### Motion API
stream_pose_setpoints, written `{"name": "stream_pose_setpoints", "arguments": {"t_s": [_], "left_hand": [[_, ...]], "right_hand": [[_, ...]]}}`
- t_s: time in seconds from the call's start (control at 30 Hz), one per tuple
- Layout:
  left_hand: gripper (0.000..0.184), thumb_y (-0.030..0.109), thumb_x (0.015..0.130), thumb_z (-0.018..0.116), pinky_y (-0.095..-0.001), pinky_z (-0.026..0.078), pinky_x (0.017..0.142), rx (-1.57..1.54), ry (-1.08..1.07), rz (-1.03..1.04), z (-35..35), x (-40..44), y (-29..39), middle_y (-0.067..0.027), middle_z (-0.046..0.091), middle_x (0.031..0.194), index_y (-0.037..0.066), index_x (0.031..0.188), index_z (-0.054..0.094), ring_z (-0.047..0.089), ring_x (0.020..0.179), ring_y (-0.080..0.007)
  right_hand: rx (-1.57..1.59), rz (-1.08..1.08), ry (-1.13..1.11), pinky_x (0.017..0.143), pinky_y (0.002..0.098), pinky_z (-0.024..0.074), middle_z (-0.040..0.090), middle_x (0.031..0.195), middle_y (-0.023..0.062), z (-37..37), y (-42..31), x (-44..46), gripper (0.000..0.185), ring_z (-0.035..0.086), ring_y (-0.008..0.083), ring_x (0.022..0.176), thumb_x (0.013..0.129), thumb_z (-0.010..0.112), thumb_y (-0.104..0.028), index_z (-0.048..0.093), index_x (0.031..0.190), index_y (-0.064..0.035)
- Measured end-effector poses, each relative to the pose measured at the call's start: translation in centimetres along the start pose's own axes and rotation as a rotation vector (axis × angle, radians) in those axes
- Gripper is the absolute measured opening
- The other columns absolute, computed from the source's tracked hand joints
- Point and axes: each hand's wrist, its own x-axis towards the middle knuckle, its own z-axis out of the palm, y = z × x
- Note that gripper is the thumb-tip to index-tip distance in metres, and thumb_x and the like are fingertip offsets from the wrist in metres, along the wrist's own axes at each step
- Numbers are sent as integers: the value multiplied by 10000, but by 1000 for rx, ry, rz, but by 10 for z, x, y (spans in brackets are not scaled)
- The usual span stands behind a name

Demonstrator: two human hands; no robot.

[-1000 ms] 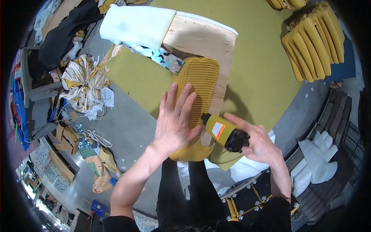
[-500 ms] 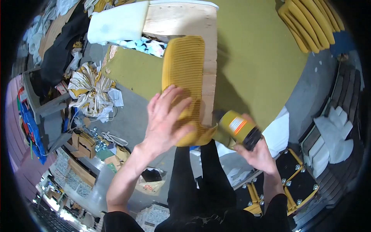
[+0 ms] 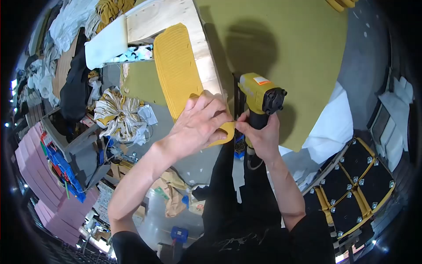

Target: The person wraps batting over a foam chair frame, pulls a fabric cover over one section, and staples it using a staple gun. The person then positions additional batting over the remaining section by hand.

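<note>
Mustard ribbed fabric [image 3: 178, 66] covers a padded part of a wooden frame [image 3: 204, 59]. At the near end of that part, my left hand [image 3: 202, 123] presses on the fabric, its fingers bent round the edge. My right hand [image 3: 263, 134] holds a yellow and black power tool [image 3: 259, 94] upright by the grip. Its thumb and a finger pinch the fabric's edge close to my left fingertips. White foam [image 3: 107, 44] and a patterned cloth [image 3: 136, 53] lie at the frame's left side.
The frame rests on an olive-covered surface [image 3: 303, 57]. A tied bundle of pale fabric [image 3: 121, 114] is on the left. Black panels with yellow edges [image 3: 347, 185] stand at lower right. White sheeting [image 3: 332, 127] hangs beyond the surface's right edge. A blue object [image 3: 179, 234] is on the floor.
Both hands have come together at the fabric's near end. My left fingers have curled round the edge. The tool has turned upright in my right hand. The view has shifted and rotated.
</note>
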Motion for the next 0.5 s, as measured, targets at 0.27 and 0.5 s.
{"name": "stream_pose_setpoints", "arguments": {"t_s": [0.27, 0.5], "left_hand": [[289, 240, 757, 862, -383, 410, 895, 106, 18, 193, 10, 2, -14, 15, 640, 1043, 156, 993, 719, 572, 1077, -230], [222, 202, 760, 859, -381, 410, 847, 68, 37, 217, 9, 22, -15, 1, 623, 911, 120, 918, 726, 576, 952, -227]], "right_hand": [[117, -19, -109, 831, 283, 549, 703, 1089, 22, -14, -1, 10, 464, 643, 85, 902, 840, 841, -51, 575, 1218, -12], [-43, 29, -150, 757, 239, 521, 659, 1090, 10, -1, 28, -3, 586, 582, 52, 842, 775, 871, 13, 571, 1277, -15]]}}
